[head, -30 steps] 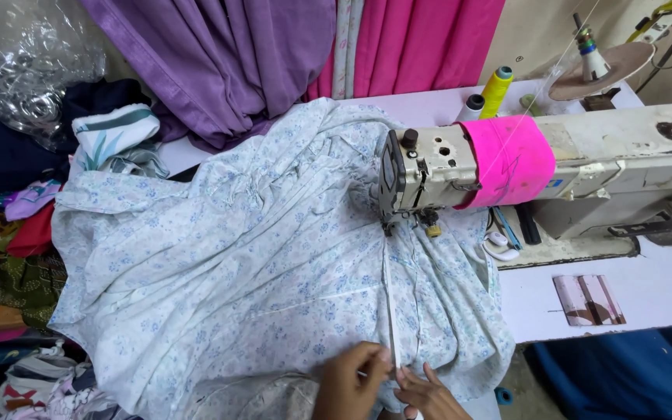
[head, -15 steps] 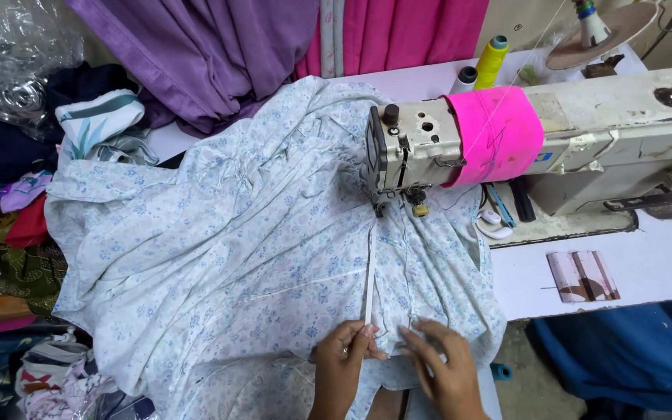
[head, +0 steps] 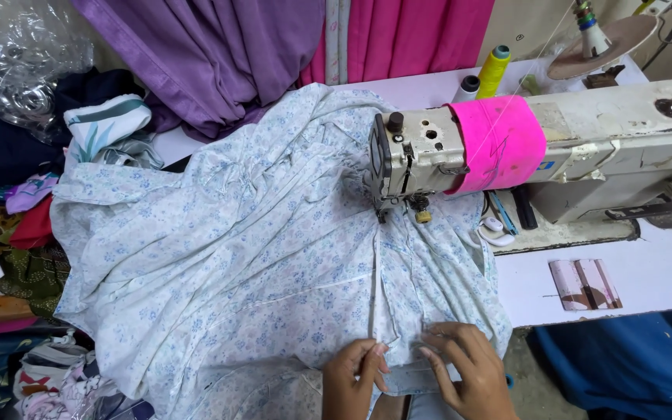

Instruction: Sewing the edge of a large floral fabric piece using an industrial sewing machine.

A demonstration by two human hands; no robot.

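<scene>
While the pale blue floral fabric (head: 258,264) spreads across the table from the clutter at the left to the sewing machine (head: 507,148), its near seam edge lies under both hands. The left hand (head: 351,381) pinches that edge with curled fingers; the right hand (head: 468,369) presses flat on it, fingers spread. Since half a second ago, the hands sit a little further apart.

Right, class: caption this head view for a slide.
Both hands, left hand and right hand, press floral fabric flat before a sewing machine.
</scene>
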